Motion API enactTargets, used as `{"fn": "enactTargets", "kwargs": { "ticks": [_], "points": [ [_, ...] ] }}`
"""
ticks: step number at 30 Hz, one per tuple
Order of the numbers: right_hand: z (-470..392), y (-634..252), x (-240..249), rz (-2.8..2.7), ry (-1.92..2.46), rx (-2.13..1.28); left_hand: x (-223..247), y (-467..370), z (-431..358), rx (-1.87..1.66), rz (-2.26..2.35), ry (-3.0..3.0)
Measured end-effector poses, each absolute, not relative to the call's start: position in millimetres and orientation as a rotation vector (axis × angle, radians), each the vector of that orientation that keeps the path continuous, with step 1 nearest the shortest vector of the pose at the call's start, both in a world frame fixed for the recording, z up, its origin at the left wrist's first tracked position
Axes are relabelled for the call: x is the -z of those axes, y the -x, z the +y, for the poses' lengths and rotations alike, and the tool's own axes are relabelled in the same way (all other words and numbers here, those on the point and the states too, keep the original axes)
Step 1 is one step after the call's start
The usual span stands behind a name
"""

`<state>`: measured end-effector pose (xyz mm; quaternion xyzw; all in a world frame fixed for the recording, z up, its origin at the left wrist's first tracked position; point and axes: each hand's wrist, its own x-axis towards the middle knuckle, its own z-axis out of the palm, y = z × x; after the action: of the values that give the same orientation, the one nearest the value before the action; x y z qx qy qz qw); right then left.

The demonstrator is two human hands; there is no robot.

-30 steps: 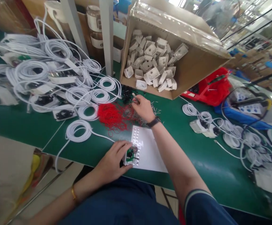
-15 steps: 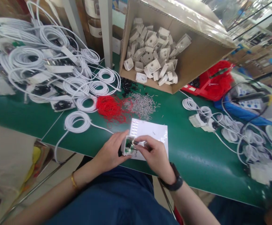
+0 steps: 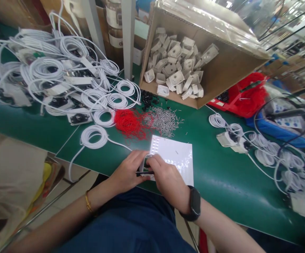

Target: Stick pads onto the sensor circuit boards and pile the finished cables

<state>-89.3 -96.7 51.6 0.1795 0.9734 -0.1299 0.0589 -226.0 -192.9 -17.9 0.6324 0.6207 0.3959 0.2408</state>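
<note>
My left hand (image 3: 130, 168) is closed around the side of a small white plastic box (image 3: 142, 166), held just over the near edge of the green table. A dark strip lies along the box's near side. Curled over the opening is my right hand (image 3: 169, 179), its fingers dipping inside; they hide the contents and whatever they pinch. Under and beyond the box lies a shiny white sheet (image 3: 180, 158) with a small pin on it. From a white cable coil (image 3: 93, 137) at the left, one end runs up to my left hand.
Beyond the sheet are red wires (image 3: 128, 123), a pile of metal pins (image 3: 165, 121) and black parts (image 3: 147, 100). A cardboard box (image 3: 220, 70) of white housings stands behind. Many cable coils (image 3: 47, 68) crowd the left; more units (image 3: 227, 139) and a red bin (image 3: 243, 105) are right.
My right fingers have moved from a pinch at the box's right side to over and into its opening, covering the green circuit board seen before. The box is tilted differently; the view has shifted slightly.
</note>
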Motion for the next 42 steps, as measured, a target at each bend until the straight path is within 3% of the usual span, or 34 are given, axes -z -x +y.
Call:
{"fn": "enactTargets", "kwargs": {
  "ticks": [8,19,26,32,38,42],
  "points": [
    [-100,94,-45,3.037,-0.683,0.079,14,225,-190,-1.081,1.709,-1.680],
    [-102,77,-27,3.239,-0.715,0.637,15,224,-193,-1.058,1.729,-1.680],
    [-96,96,-48,2.979,-0.731,0.540,18,223,-192,-1.074,1.731,-1.681],
    [-47,104,-30,2.936,-1.093,1.206,19,223,-196,-1.073,1.775,-1.779],
    [-6,128,-2,3.015,-0.992,0.675,14,222,-197,-0.879,1.809,-2.022],
    [-5,134,-4,3.045,-0.871,0.632,16,221,-198,-0.832,1.840,-2.077]
  ]
}}
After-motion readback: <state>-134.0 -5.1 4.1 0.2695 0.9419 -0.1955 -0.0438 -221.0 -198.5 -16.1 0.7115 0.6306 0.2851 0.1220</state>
